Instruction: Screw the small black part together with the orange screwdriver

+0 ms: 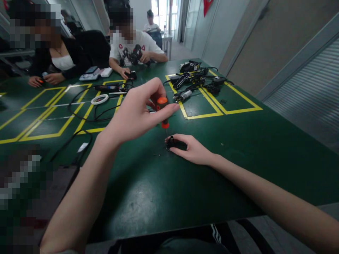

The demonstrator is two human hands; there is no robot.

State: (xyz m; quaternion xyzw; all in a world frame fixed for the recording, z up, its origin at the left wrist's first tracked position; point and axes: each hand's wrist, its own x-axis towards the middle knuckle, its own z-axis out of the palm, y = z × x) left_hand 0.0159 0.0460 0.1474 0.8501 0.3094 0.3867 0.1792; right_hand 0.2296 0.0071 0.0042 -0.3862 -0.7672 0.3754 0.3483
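Note:
My left hand is closed around the handle of a screwdriver with an orange and black grip. Its thin shaft points straight down, and the tip meets or nearly meets a small round black part. That part lies on the green table with a short dark post standing up from it. My right hand pinches its edge between thumb and fingers from the right. Just left of the part lie a few tiny pieces, perhaps screws, too small to make out surely.
Yellow tape marks rectangles on the green table. Black cables and devices are heaped at the back right. A white ring and a black cable lie at the left. Two people sit across the table, another farther back.

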